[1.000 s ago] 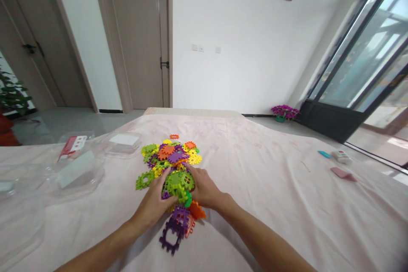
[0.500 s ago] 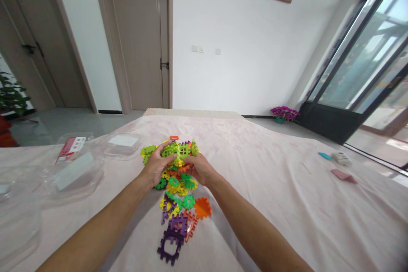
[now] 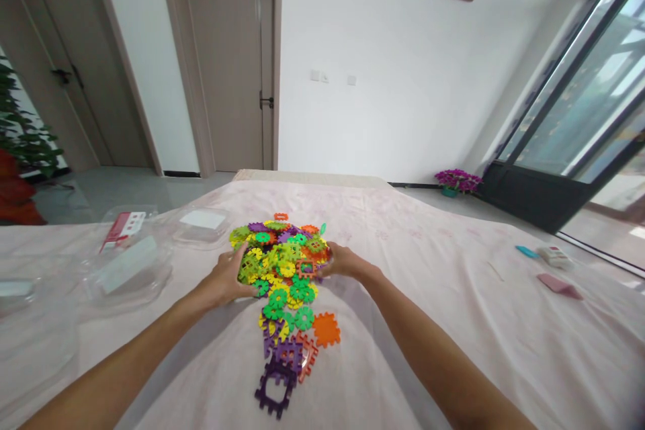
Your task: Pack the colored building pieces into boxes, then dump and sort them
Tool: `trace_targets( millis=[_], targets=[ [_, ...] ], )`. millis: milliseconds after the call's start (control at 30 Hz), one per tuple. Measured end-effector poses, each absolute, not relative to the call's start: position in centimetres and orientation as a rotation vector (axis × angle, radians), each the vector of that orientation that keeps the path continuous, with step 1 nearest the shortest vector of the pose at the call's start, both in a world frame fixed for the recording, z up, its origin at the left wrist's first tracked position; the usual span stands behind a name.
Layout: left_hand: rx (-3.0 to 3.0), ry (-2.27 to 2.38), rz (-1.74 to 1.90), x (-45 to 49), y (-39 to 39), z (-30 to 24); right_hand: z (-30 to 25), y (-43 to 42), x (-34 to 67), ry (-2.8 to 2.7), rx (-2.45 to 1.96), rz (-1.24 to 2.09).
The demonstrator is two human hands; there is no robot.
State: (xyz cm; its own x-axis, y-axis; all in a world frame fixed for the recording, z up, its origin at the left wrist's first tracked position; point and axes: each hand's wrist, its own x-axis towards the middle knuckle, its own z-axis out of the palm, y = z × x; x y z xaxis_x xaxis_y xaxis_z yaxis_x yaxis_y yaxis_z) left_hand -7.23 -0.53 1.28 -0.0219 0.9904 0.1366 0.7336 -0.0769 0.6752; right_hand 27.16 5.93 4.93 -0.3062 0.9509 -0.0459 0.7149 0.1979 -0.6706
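Nearest, both bare forearms slant in from the lower corners and converge on the middle of the table, the left forearm lower and closer, the right forearm longer in view. Between them on the pale pink cloth lies a dark purple square frame, with purple lattice pieces just beyond it and a flat orange square to their right.

Farther on, the heap of plastic pieces, yellow, green, orange and purple, sits on the table between the hands. The left hand is cupped around the heap's left side, thumb low on the near side, fingers higher and spread well apart from the thumb. The right hand meets the right side, wrist bent inward, fingers and thumb curved toward the pieces; I cannot tell whether it pinches one. The hands stand apart, with the heap filling the space between.

Clear plastic containers lie on the left of the table; a folded pink piece lies at the far right, near a small white box. Behind are a closed door and purple flowers.
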Motion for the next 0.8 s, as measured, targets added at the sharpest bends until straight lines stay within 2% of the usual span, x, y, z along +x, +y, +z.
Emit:
trace_targets(
  millis=[100,200,333,467,667,800],
  targets=[
    [1.911,1.970,0.522,-6.3,-2.0,1.1,4.0,4.9,26.5,-2.345,-1.555,0.593],
    [1.903,1.980,0.455,-4.9,-2.2,1.9,3.3,3.8,24.9,-2.396,-1.575,0.456],
    [1.726,1.921,0.639,-3.9,-1.3,2.6,3.1,2.8,23.1,-2.418,-1.467,0.497],
    [1.366,1.555,0.984,-3.5,-1.3,3.1,3.1,2.2,21.5,-2.406,-1.376,0.547],
    [0.952,1.353,1.057,-2.0,-3.1,4.5,2.3,1.8,19.6,-2.336,-1.494,0.456],
    [0.768,1.247,1.157,-1.1,-3.1,4.2,1.7,2.4,19.6,-2.234,-1.454,0.541]
  ],
)
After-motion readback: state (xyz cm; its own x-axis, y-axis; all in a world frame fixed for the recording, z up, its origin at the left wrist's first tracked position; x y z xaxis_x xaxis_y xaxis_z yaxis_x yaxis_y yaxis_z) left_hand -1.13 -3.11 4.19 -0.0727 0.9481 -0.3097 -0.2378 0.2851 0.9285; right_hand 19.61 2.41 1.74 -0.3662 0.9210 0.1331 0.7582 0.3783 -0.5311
